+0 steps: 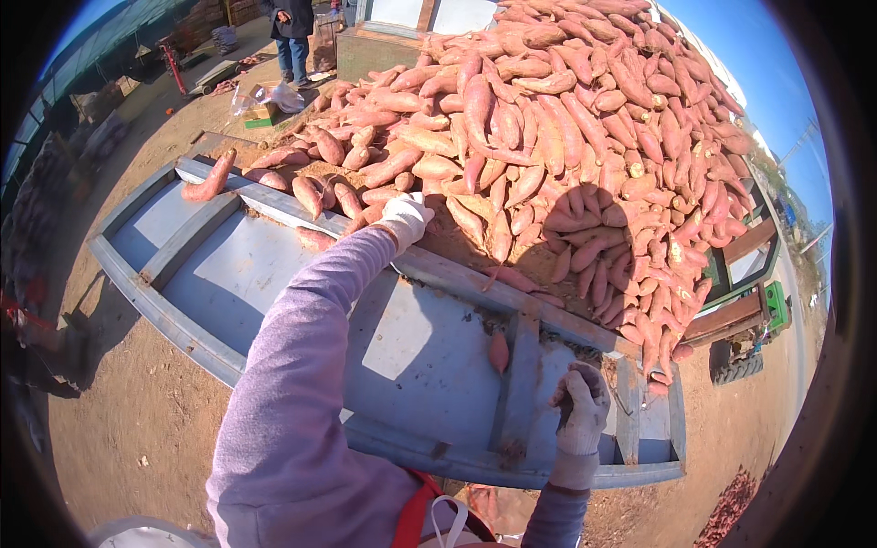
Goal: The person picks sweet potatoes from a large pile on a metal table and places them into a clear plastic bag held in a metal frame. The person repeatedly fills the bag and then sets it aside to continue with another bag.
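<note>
My left hand (406, 219), in a white glove, reaches out to the near edge of a big heap of sweet potatoes (548, 119). Its fingers point away and are partly hidden, so whether they grip anything does not show. Several sweet potatoes lie close beside it, one of them (345, 198) just to its left. Nearer me, at the lower right, my right hand (582, 411) hovers over a lowered blue-grey side panel (411, 333). Its glove is soiled at the fingertips. The fingers are loosely bent, apart from the thumb, with nothing visible between them.
One sweet potato (211, 177) rests on the panel's left rim; a small one (498, 352) lies against a crossbar. Behind at left are a green-and-white carton (260, 111) and a standing person (290, 36). A wheel (736, 363) shows at right.
</note>
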`<state>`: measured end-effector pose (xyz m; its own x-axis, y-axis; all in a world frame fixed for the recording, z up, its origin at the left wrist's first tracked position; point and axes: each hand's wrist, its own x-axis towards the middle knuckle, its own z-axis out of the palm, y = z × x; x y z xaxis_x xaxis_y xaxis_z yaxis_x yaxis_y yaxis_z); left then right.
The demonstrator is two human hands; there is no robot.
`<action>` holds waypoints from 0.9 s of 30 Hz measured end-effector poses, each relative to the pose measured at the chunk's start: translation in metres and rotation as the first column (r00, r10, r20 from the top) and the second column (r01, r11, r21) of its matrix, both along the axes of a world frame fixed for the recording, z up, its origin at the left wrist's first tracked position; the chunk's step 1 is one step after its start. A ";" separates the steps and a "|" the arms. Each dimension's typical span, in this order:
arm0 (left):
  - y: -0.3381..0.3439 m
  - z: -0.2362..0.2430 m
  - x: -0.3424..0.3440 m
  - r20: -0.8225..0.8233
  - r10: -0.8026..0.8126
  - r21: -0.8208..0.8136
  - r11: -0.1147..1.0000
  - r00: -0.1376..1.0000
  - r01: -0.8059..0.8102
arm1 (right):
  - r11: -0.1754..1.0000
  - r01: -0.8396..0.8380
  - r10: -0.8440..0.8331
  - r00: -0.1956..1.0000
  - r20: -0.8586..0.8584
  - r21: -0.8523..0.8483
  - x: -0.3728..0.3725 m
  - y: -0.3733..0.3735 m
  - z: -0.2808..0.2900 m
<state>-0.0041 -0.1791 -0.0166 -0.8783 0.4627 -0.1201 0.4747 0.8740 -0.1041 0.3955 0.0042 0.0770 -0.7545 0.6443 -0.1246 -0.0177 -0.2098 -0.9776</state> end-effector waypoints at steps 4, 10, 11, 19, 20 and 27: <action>-0.011 -0.015 -0.006 -0.045 -0.193 -0.053 0.980 0.980 0.190 | 0.995 -0.008 0.007 1.000 -0.003 -0.100 -0.009 0.002 -0.003; -0.004 -0.011 -0.018 -0.176 0.012 0.465 0.882 0.984 0.073 | 0.980 -0.112 0.116 0.993 0.016 -0.166 -0.032 0.010 -0.004; 0.002 -0.003 -0.013 -0.138 0.045 0.568 0.822 0.989 0.042 | 0.973 -0.176 0.180 0.984 0.015 -0.153 -0.043 0.009 -0.005; 0.058 0.050 0.159 0.270 -0.324 0.869 0.488 0.907 -0.084 | 0.654 -0.418 0.232 0.904 0.359 0.631 -0.123 -0.023 -0.031; 0.053 0.055 0.168 0.415 -0.346 0.802 0.575 0.841 -0.159 | 0.765 -0.457 0.322 0.882 0.345 0.453 -0.119 -0.023 -0.032; 0.000 0.084 0.164 0.751 -0.540 0.611 0.786 0.380 -0.092 | 0.818 -0.506 0.556 0.819 0.146 -0.274 -0.093 -0.021 -0.037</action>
<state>0.1596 -0.1789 0.0678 -0.2661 0.8739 -0.4069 0.1957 0.4623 0.8649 0.3030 -0.0171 0.0395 -0.9099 0.0888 -0.4051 0.3572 -0.3285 -0.8743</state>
